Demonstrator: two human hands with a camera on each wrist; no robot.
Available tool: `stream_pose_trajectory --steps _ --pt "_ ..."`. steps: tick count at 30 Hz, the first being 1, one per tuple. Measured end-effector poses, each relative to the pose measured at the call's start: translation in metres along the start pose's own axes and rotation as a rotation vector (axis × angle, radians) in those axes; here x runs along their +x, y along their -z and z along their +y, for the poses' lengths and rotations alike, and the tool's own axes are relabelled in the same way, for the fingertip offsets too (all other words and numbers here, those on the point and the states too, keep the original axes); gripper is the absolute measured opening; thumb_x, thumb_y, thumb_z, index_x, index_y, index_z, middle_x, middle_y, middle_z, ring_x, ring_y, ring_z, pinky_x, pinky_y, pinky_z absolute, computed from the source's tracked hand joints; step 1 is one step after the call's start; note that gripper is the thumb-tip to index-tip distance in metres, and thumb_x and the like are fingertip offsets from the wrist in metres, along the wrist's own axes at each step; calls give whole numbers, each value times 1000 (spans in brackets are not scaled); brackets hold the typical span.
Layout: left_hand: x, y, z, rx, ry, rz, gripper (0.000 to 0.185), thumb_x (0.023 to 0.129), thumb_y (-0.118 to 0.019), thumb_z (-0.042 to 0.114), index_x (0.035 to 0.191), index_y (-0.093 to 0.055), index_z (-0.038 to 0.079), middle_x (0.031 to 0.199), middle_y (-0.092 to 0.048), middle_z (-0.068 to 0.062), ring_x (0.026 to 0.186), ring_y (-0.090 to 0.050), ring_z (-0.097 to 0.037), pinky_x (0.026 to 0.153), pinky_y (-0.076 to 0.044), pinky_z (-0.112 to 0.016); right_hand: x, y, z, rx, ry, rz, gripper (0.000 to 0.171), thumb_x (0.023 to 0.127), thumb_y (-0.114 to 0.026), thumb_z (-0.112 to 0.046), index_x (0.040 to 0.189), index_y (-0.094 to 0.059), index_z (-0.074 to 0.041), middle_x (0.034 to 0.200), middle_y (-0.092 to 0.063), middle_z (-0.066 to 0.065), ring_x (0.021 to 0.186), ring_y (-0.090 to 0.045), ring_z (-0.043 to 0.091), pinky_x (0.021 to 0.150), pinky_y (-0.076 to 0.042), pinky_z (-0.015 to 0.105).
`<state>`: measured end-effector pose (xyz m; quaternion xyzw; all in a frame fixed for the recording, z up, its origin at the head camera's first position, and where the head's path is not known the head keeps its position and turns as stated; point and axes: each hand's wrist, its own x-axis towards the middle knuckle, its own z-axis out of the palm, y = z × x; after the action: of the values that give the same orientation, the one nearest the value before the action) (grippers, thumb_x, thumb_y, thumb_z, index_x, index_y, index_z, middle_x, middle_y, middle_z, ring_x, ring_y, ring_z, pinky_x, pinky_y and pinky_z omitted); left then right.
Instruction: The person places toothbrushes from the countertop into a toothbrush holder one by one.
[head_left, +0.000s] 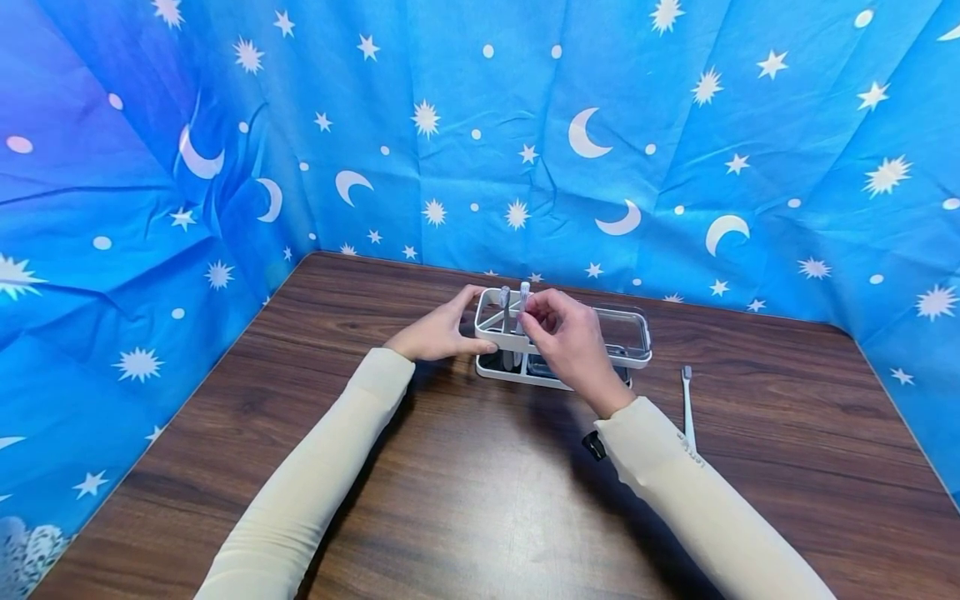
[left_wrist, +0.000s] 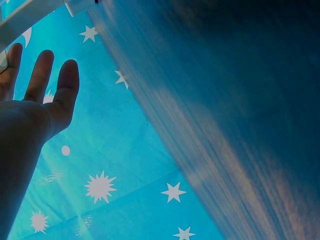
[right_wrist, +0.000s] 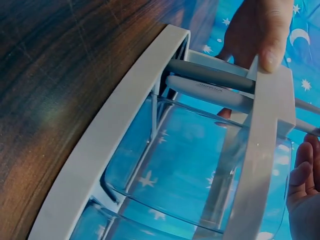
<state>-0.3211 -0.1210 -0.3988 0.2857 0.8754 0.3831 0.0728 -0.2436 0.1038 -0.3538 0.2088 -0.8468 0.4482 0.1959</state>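
Note:
A white toothbrush holder (head_left: 637,357) with clear compartments stands mid-table. My left hand (head_left: 476,320) clasps its left end, thumb on the front rim and fingers over the back; the left wrist view shows those fingers (left_wrist: 40,75) straight beside the white rim (left_wrist: 25,22). A grey toothbrush (head_left: 505,302) and a white toothbrush (head_left: 523,293) stand upright in the left compartment. My right hand (head_left: 529,313) pinches the white one near its top. In the right wrist view both handles, grey (right_wrist: 210,74) and white (right_wrist: 210,93), pass through the holder's frame (right_wrist: 125,115), with the left thumb (right_wrist: 270,50) pressing on it.
A third toothbrush (head_left: 687,407) lies on the brown wooden table (head_left: 450,500) to the right of the holder. Blue star-and-moon cloth (head_left: 525,125) walls the table at the back and both sides.

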Motion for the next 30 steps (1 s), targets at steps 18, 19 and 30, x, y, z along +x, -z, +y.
stream_pose_trajectory --steps 18,19,30 --pt "0 0 0 1 -12 0 80 73 -76 54 135 -30 34 117 -53 1 102 -54 -16 93 -40 -44 -3 0 2 -16 -31 -26 15 87 -70 -18 101 -65 -14 89 -61 -5 73 -54 11 67 -49 28" --pt "0 0 0 2 -12 1 80 73 -76 54 135 -30 35 117 -53 2 103 -54 -16 93 -40 -44 -4 1 2 -17 -30 -24 17 86 -71 -19 101 -65 -14 90 -62 -5 74 -54 10 67 -50 28" --pt "-1 2 0 2 -2 -8 84 72 -76 55 137 -29 32 122 -51 0 106 -52 -20 93 -40 -46 -7 26 8 -79 47 54 25 85 -72 -23 105 -67 -9 94 -65 -2 73 -54 10 64 -49 27"
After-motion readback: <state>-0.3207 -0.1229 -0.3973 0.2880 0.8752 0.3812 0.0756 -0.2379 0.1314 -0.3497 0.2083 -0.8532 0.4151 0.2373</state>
